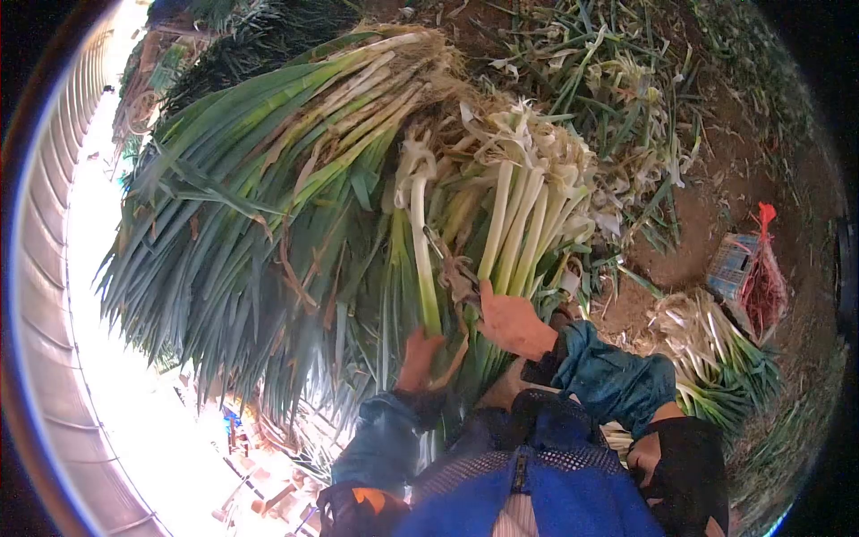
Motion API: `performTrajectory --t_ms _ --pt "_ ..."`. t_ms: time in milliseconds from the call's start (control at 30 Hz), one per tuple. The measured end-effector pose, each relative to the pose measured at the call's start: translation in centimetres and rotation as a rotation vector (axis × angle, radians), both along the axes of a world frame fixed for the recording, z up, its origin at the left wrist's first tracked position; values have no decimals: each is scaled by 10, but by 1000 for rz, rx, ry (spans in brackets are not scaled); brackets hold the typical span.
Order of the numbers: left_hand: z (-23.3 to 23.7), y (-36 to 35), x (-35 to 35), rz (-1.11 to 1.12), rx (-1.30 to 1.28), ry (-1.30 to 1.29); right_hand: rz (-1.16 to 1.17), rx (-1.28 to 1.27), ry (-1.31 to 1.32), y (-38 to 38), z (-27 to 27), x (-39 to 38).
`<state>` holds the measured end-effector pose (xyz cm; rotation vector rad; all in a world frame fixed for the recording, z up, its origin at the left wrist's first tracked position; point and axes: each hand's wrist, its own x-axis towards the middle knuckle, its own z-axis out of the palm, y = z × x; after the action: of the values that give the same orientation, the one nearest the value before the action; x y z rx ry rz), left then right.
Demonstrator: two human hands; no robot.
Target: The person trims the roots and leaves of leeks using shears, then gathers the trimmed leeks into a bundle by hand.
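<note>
My left hand (419, 358) is closed round the green part of a single leek (422, 255), whose pale stem points away from me. Close by on the right, my right hand (512, 322) is bent with its fingers pressed together; whatever lies in them is too small to make out. Peeled leeks (523, 219) with white stems and frayed root ends lie just beyond my right hand. Left of my hands spreads a big pile of unpeeled leeks (259, 170) with long green leaves and brownish roots.
A bundle of leeks (702, 345) lies on the soil at the right, beside a red net bag (765, 277). Stripped leaves and scraps (617, 98) cover the ground at the top right. A ribbed pale wall (58, 295) curves along the left edge.
</note>
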<state>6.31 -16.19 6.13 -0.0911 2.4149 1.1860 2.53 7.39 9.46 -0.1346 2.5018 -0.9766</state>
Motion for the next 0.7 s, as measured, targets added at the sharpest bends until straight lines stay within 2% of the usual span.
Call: performTrajectory --t_ms 33,100,167,233,333,400,500,567,633,700 --pt "-2 -2 2 26 12 -14 -18 -8 42 -3 -11 -3" --pt "14 12 -14 373 340 -495 -53 -6 117 -5 -25 -19" --pt "18 7 -8 60 130 -197 -85 13 174 -5 -34 -50" --pt "23 5 -8 -54 99 -89 -98 41 160 -4 -45 -74" --pt "41 16 -12 168 329 -316 -86 53 261 -5 -63 -75" --pt "28 11 -13 439 468 -596 -44 137 263 -7 -60 -67" --pt "-9 -26 15 -357 -79 220 -59 81 132 -9 -17 -60" --pt "-30 -36 18 -71 163 -185 -107 48 241 -13 -28 -62" --pt "-35 -39 17 19 248 -303 -150 21 312 -14 -36 -70" --pt "-31 -37 16 -14 185 -242 -189 6 330 -10 -41 -83"
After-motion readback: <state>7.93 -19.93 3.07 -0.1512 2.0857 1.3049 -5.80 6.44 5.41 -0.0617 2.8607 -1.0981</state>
